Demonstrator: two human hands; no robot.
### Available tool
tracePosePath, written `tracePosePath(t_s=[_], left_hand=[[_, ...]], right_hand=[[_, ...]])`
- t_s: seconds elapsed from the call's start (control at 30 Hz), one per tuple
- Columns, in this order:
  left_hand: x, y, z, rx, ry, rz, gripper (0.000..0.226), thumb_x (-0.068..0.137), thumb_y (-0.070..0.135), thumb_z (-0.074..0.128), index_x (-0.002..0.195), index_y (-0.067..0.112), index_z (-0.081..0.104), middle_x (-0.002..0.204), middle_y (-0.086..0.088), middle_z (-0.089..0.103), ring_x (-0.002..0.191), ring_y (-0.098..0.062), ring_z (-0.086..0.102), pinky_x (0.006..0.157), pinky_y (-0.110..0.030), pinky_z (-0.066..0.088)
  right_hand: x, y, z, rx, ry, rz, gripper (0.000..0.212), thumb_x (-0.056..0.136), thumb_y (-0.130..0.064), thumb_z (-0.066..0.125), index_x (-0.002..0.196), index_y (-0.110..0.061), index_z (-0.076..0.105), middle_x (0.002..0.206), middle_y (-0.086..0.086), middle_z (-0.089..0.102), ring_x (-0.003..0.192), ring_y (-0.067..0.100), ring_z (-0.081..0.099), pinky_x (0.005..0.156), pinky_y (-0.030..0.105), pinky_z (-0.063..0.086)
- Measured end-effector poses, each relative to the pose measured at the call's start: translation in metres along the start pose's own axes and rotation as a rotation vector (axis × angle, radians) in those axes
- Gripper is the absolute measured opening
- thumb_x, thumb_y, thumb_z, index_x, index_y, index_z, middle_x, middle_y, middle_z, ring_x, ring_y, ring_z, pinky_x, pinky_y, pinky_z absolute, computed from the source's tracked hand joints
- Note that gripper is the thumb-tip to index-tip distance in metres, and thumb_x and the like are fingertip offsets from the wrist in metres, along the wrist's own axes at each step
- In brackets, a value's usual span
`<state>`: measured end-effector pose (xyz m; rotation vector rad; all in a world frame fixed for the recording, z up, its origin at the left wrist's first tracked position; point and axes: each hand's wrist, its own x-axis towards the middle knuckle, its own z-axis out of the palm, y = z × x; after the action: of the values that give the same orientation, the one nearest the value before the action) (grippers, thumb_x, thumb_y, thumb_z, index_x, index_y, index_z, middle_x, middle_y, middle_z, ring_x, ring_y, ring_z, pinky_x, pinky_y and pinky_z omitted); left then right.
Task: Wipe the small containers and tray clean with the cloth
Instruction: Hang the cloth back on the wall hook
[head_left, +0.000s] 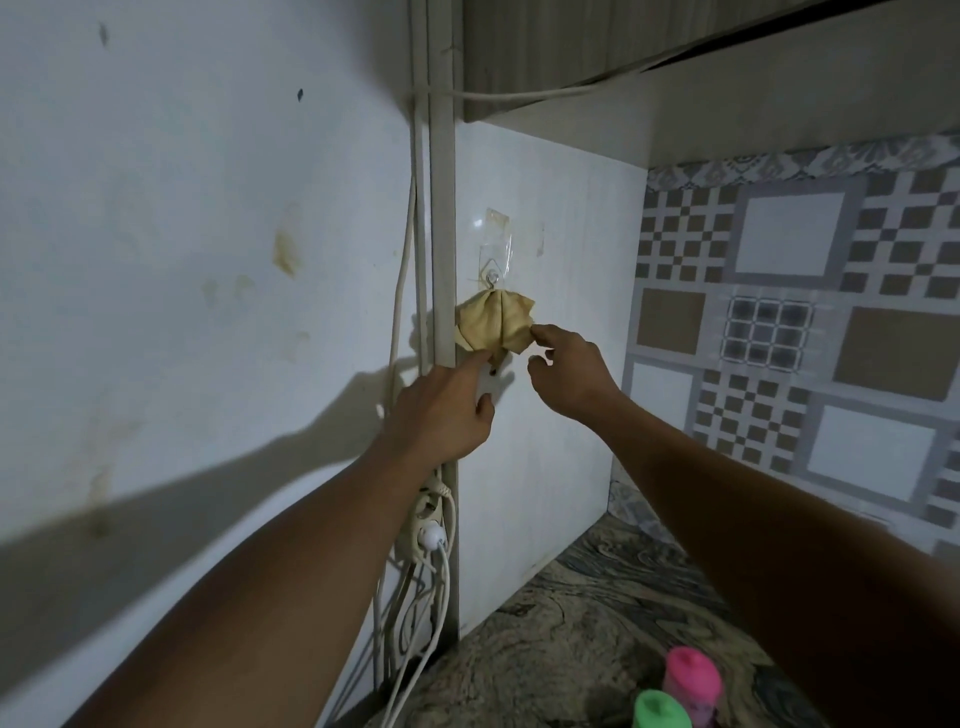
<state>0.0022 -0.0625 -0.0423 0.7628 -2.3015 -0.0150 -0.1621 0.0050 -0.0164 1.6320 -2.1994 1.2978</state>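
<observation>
The yellow cloth (493, 325) hangs bunched from the hook (492, 280) on the white panel. Its gathered tip points up at the hook and its folds fan out downward. The central crease runs straight down from the hook, though the bundle is about as wide as it is tall. My left hand (441, 410), below and left of the hook, touches the cloth's lower left edge with a straight forefinger, thumb apart, gripping nothing. My right hand (569, 374), below and right of the hook, does likewise at the lower right corner.
</observation>
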Motion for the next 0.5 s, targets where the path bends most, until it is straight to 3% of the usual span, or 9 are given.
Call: tracePosePath(t_s=[0.13,0.33,0.5], left_hand=[[-0.009,0.007,0.006,0.008,-0.022,0.024,0.053,0.092,0.036,0.049,0.144,0.036,0.034,0.082,-0.002,0.066,0.080,-0.029,0.066,0.070,-0.045,0.057],[-0.031,0.026,0.033,-0.078,-0.085,0.054,0.046,0.095,0.034,0.052,0.140,0.028,0.046,0.094,-0.005,0.070,0.081,-0.028,0.067,0.071,-0.042,0.058],[-0.069,0.044,0.080,-0.103,-0.328,0.020,0.050,0.093,0.038,0.052,0.142,0.032,0.041,0.089,0.003,0.069,0.083,-0.022,0.066,0.073,-0.041,0.058]], right_hand=[[-0.016,0.011,-0.008,0.006,-0.023,0.066,0.048,0.095,-0.018,0.055,0.143,-0.015,0.052,0.139,0.007,0.059,0.127,0.027,0.055,0.107,0.041,0.046],[-0.052,0.040,-0.014,-0.008,-0.066,0.142,0.037,0.095,-0.016,0.054,0.131,-0.015,0.062,0.130,0.005,0.065,0.119,0.021,0.059,0.089,0.025,0.046],[-0.097,0.078,-0.001,-0.030,-0.163,0.278,0.031,0.093,-0.016,0.054,0.122,-0.018,0.066,0.118,0.005,0.068,0.099,0.021,0.064,0.075,0.027,0.050]])
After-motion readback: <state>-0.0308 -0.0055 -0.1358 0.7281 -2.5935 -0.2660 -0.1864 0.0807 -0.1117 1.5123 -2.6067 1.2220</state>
